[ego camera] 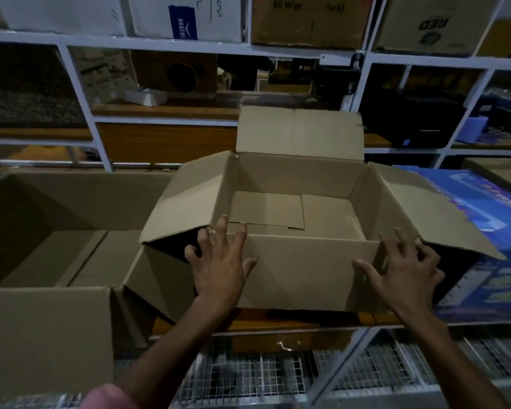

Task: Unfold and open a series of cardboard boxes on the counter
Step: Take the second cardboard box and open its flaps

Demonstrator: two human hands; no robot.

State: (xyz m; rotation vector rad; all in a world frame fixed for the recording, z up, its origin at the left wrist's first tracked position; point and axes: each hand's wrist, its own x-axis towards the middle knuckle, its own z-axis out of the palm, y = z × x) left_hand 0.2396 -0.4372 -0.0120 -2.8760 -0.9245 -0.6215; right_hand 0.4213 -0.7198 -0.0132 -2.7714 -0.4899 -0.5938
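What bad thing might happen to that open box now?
The middle box stands near the counter's front edge, so a pull from the left hand and right hand might tip it off. Its left flap overhangs the big box and may snag.

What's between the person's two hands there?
In the head view, only the box's near front flap, folded down, spans between the left hand and right hand; nothing else lies there.

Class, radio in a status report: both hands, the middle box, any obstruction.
Left hand and right hand open, fingers spread on near flap. Middle box open, all flaps out. Blue box under its right flap.
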